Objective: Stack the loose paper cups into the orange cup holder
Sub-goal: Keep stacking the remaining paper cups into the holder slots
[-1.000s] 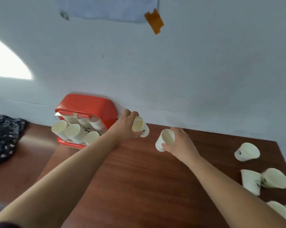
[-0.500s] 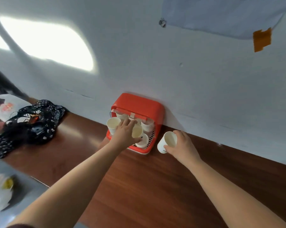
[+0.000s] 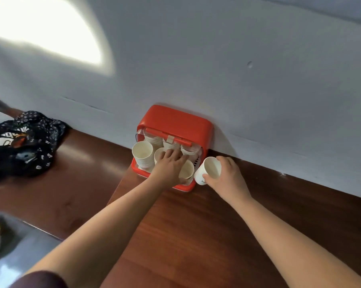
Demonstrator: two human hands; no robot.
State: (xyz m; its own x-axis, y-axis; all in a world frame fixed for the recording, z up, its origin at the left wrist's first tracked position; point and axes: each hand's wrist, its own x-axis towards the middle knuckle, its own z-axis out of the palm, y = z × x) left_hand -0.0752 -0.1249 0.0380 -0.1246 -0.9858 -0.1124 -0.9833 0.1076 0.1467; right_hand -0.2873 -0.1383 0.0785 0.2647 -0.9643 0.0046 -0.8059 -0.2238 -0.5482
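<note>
The right hand (image 3: 223, 173) grips a paper cup (image 3: 209, 170) just right of the orange cup holder (image 3: 175, 121). The left hand (image 3: 169, 165) lies on the stacks; its grip I cannot tell. The cup looks light and easily crushed, so hold its wall gently.

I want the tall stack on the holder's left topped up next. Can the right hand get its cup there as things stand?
Probably not directly: the left hand lies across the orange holder, between the right hand and that stack.

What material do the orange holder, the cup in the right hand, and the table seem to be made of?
Orange holder: likely plastic, smooth with soft sheen and rounded molded corners. Cup in the right hand: probably paper, matte white. Table: wood or wood-look laminate, glossy reddish-brown grain.
</note>
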